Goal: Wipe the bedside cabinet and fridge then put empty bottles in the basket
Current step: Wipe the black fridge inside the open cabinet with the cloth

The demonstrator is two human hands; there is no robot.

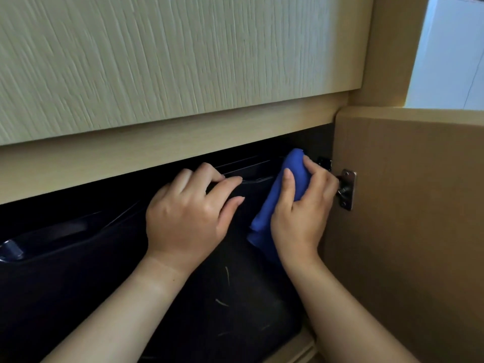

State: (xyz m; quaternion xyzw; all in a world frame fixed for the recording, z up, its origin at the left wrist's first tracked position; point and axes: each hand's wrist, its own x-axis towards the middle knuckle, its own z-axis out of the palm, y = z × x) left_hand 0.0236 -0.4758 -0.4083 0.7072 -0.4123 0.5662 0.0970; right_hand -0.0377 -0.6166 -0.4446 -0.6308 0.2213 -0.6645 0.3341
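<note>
A black mini fridge (pixel 235 297) sits inside the open lower bay of the wooden cabinet (pixel 157 142). My left hand (pixel 188 216) rests on the fridge's top front edge, fingers curled over it. To its right, my right hand (pixel 301 213) grips a folded blue cloth (pixel 290 174) and presses it against the fridge's upper right corner, close to the door hinge. No bottles or basket are in view.
The cabinet door (pixel 408 231) stands open on the right, held by a metal hinge (pixel 345 189). A pale drawer front (pixel 170 53) fills the space above the bay. A white wall (pixel 450 53) shows at the upper right.
</note>
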